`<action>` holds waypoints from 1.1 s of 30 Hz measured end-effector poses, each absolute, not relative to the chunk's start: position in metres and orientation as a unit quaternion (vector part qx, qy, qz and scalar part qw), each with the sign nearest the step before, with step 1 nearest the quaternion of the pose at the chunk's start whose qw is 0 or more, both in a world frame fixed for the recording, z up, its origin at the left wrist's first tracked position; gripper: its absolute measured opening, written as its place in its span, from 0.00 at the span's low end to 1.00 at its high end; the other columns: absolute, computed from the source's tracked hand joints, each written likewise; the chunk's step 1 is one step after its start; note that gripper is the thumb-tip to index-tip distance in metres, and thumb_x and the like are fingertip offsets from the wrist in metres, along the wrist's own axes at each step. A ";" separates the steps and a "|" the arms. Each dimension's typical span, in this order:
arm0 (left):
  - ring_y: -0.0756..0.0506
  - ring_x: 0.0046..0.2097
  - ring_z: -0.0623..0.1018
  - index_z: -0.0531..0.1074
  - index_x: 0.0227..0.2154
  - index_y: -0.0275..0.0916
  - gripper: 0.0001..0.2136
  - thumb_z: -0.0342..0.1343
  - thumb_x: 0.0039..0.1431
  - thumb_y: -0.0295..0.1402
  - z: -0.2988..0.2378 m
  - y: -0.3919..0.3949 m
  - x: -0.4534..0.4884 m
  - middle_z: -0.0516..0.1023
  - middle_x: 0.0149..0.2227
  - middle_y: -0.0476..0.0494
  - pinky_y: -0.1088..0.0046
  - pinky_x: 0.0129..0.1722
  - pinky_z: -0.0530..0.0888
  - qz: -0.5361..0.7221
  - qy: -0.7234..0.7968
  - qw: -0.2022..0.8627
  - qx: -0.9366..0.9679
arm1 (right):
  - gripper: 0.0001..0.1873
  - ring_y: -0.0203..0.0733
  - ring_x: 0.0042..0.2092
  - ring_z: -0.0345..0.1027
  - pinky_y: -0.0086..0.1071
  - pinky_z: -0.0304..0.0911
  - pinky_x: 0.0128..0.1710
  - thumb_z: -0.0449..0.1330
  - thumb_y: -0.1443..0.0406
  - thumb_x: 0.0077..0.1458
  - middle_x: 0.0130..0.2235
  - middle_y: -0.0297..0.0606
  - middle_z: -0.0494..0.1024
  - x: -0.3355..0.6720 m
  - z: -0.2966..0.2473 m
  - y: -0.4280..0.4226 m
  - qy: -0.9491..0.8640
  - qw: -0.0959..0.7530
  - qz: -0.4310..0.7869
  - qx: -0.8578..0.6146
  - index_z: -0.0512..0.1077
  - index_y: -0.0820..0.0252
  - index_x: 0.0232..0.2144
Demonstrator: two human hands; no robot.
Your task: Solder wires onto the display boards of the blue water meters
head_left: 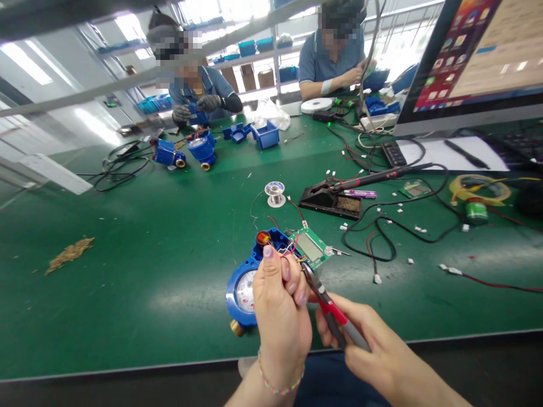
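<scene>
A blue water meter (pixel 231 291) with a round dial and brass fitting lies near the table's front edge, partly hidden by my left hand (pixel 282 299). That hand is closed around thin coloured wires (pixel 292 247) at the meter's opening. The wires run to a green circuit board (pixel 313 247) with a grey display. In my right hand (pixel 365 333) are pliers or cutters (pixel 335 314) with red and grey handles. Their jaws are beside the left fingers, at the wires by the board's lower edge; whether they touch a wire is hidden. A round orange-brown part (pixel 263 238) sits at the opening.
Beyond the meter stand a solder spool (pixel 275 195) and a soldering iron (pixel 365 180) on its black stand (pixel 316 198). Black cables (pixel 392 257) and white connectors cross the right side. Two co-workers sit opposite, near blue meters (pixel 201 148). A monitor (pixel 475 62) is at the right.
</scene>
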State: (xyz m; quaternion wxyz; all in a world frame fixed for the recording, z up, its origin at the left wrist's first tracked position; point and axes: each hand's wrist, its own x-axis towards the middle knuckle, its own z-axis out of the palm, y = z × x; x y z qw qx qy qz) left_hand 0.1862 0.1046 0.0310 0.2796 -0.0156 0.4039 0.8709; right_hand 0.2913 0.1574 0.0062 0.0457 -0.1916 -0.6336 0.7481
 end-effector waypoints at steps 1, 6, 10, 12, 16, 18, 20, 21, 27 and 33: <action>0.57 0.15 0.53 0.56 0.16 0.37 0.21 0.56 0.55 0.43 0.031 0.104 0.186 0.55 0.14 0.57 0.82 0.14 0.53 0.872 0.401 0.281 -0.016 | 0.13 0.38 0.31 0.61 0.31 0.58 0.31 0.47 0.68 0.35 0.29 0.35 0.67 0.291 0.006 0.157 -0.631 0.044 0.750 -0.194 0.66 0.59 0.28; 0.57 0.15 0.52 0.57 0.16 0.37 0.20 0.55 0.56 0.41 0.033 0.104 0.185 0.55 0.13 0.57 0.82 0.13 0.53 0.875 0.388 0.289 -0.021 | 0.14 0.38 0.33 0.61 0.31 0.59 0.34 0.47 0.67 0.37 0.30 0.35 0.68 0.292 0.004 0.156 -0.624 0.033 0.756 -0.197 0.66 0.60 0.30; 0.57 0.15 0.52 0.56 0.16 0.37 0.19 0.55 0.56 0.40 0.034 0.104 0.184 0.55 0.13 0.57 0.82 0.13 0.53 0.878 0.379 0.291 -0.028 | 0.14 0.37 0.32 0.59 0.30 0.58 0.33 0.46 0.68 0.35 0.30 0.34 0.67 0.291 0.005 0.157 -0.618 0.025 0.759 -0.205 0.65 0.60 0.29; 0.57 0.15 0.52 0.56 0.16 0.37 0.19 0.56 0.55 0.40 0.034 0.104 0.184 0.55 0.13 0.57 0.82 0.13 0.53 0.878 0.378 0.292 -0.029 | 0.15 0.35 0.30 0.58 0.29 0.57 0.31 0.46 0.68 0.35 0.28 0.33 0.66 0.289 0.007 0.157 -0.617 0.016 0.760 -0.204 0.66 0.61 0.30; 0.57 0.15 0.52 0.56 0.16 0.37 0.19 0.54 0.57 0.40 0.033 0.104 0.184 0.54 0.13 0.57 0.82 0.13 0.53 0.877 0.380 0.294 -0.028 | 0.19 0.34 0.27 0.55 0.28 0.54 0.28 0.47 0.67 0.37 0.25 0.31 0.64 0.285 0.012 0.154 -0.626 0.011 0.751 -0.210 0.66 0.64 0.35; 0.57 0.15 0.52 0.56 0.16 0.37 0.19 0.52 0.58 0.40 0.032 0.104 0.184 0.54 0.14 0.57 0.82 0.14 0.53 0.877 0.381 0.293 -0.024 | 0.20 0.34 0.26 0.54 0.28 0.54 0.26 0.49 0.65 0.40 0.24 0.31 0.63 0.285 0.012 0.152 -0.626 0.023 0.748 -0.221 0.66 0.65 0.38; 0.57 0.15 0.52 0.56 0.16 0.37 0.19 0.51 0.59 0.39 0.032 0.103 0.184 0.54 0.14 0.57 0.82 0.14 0.54 0.878 0.380 0.289 -0.024 | 0.20 0.35 0.26 0.56 0.28 0.54 0.26 0.50 0.63 0.44 0.25 0.31 0.64 0.288 0.007 0.156 -0.627 0.057 0.740 -0.238 0.65 0.66 0.42; 0.57 0.15 0.53 0.56 0.16 0.37 0.19 0.51 0.59 0.39 0.032 0.103 0.183 0.54 0.14 0.56 0.83 0.14 0.55 0.878 0.380 0.289 -0.024 | 0.21 0.35 0.27 0.57 0.27 0.55 0.25 0.50 0.62 0.46 0.26 0.32 0.64 0.290 0.003 0.161 -0.634 0.089 0.725 -0.253 0.64 0.65 0.44; 0.57 0.17 0.61 0.60 0.17 0.36 0.18 0.55 0.56 0.40 0.033 0.088 0.177 0.61 0.17 0.54 0.83 0.15 0.60 0.863 0.393 0.318 0.011 | 0.29 0.45 0.35 0.65 0.37 0.62 0.37 0.48 0.61 0.46 0.38 0.42 0.69 0.311 -0.039 0.234 -0.882 0.149 0.194 -0.403 0.63 0.64 0.51; 0.54 0.25 0.70 0.71 0.28 0.36 0.11 0.56 0.55 0.41 0.042 0.066 0.168 0.68 0.27 0.48 0.85 0.17 0.66 0.828 0.475 0.286 0.079 | 0.30 0.63 0.38 0.63 0.54 0.59 0.37 0.48 0.61 0.44 0.35 0.54 0.68 0.327 -0.077 0.276 -0.897 0.133 0.089 -0.413 0.68 0.76 0.46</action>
